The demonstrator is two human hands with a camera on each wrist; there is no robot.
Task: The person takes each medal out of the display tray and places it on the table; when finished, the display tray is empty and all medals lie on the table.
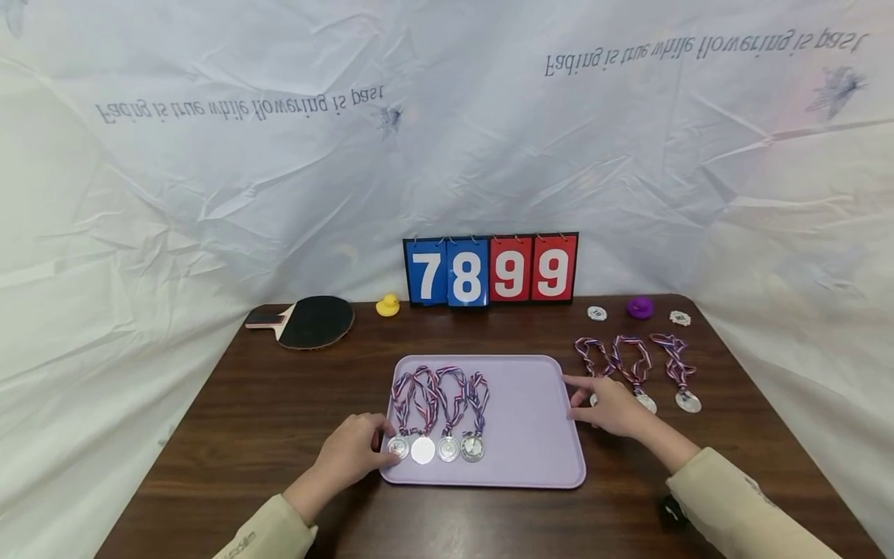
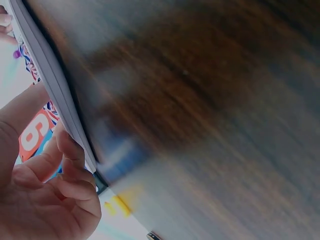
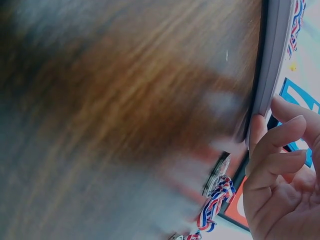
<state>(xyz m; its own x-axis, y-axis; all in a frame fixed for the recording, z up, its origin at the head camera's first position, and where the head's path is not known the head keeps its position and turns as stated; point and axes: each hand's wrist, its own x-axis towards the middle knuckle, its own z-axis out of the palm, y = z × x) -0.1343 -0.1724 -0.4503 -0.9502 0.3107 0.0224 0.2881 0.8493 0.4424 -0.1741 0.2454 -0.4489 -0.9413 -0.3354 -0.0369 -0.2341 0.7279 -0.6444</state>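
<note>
A pale lilac tray (image 1: 531,435) lies on the table, with several silver medals (image 1: 448,448) in a row over its left half, their striped ribbons (image 1: 452,392) stretching toward the back. My left hand (image 1: 356,444) grips the tray's left edge near the front corner, its thumb over the rim beside the leftmost medal. In the left wrist view the fingers (image 2: 75,160) curl against the outer side of the rim. Opposite, my right hand (image 1: 609,405) pinches the right edge between thumb and fingers. The right wrist view shows fingertips (image 3: 257,129) right at the rim.
Three ribboned medals (image 1: 687,401) lie right of the tray, partly behind my right hand. Along the back are a black table tennis paddle (image 1: 317,322), a yellow duck (image 1: 387,305), a flip scoreboard (image 1: 490,269), a purple duck (image 1: 639,307) and two chips (image 1: 597,313). A dark object (image 1: 672,511) sits near my right sleeve.
</note>
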